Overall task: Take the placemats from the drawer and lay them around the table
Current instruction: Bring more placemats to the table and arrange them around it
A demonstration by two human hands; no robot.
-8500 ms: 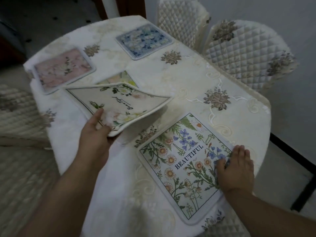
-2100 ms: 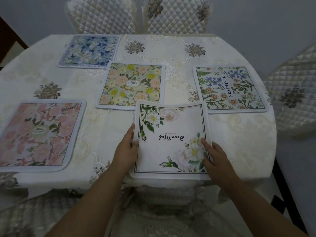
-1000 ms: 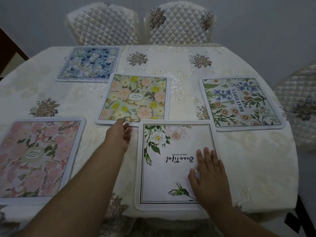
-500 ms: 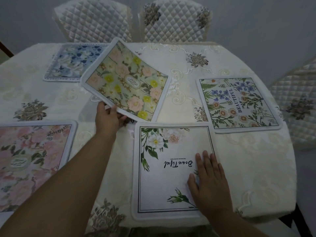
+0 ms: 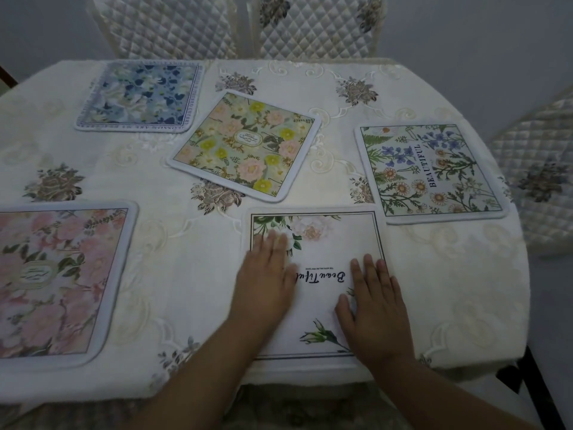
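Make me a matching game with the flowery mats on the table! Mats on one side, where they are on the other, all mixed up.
Mats:
1. blue mat
2. pink mat
3. yellow-flower mat
4. white mat

Places:
A. under both hands
B. far left, by the chairs
C. middle of the table, lying crooked
D. near left edge

Pairs: 1-B, 2-D, 3-C, 4-A

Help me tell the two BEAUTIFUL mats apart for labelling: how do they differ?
The white rose placemat has a plain middle with script lettering; the wildflower placemat is covered in daisies and blue flowers with block capitals. The left hand and right hand rest flat on the first; nothing touches the second. Both lie flat.
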